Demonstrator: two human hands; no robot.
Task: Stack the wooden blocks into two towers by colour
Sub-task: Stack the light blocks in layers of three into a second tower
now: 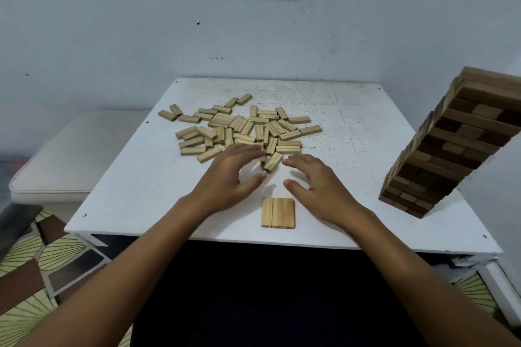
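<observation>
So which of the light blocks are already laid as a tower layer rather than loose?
The three light blocks lying flush side by side at the table's near edge, below both hands; all the others lie scattered in the pile farther back.

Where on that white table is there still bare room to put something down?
Bare patches: the near-left corner of the table, left of the three-block row; and the far-right stretch between the loose light blocks and the dark tower. The middle, around both hands, is crowded.

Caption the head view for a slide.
Both hands reach toward loose light blocks; three-block base laid, dark tower finished.
</observation>
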